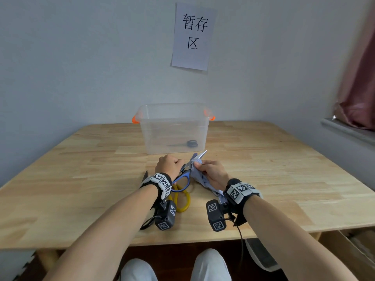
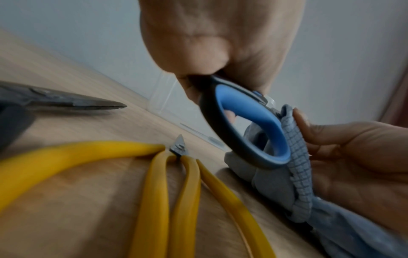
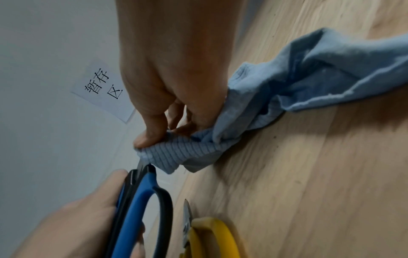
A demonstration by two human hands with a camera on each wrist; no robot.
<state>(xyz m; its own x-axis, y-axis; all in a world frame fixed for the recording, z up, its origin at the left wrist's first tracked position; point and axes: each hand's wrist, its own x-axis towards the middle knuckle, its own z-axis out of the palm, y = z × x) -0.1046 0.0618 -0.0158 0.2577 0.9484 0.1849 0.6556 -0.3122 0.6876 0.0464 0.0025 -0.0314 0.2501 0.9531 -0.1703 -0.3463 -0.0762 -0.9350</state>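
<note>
Evidently mid-wipe: left hand (image 1: 169,165) gripped the blue-handled steel scissors (image 1: 187,175), six o'clock of the clear plastic bin (image 1: 174,126); right hand (image 1: 213,172) pinched a pale blue ribbed cloth (image 1: 197,175) round the blades. Next, I judged, a careful pull toward one o'clock.

Bin (image 1: 154,136) behind cloth (image 1: 197,176), on table (image 1: 81,179)

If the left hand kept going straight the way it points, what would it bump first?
Probably the clear plastic box with orange handles, just ahead of the left hand gripping the blue-handled scissors; depth is unclear.
</note>
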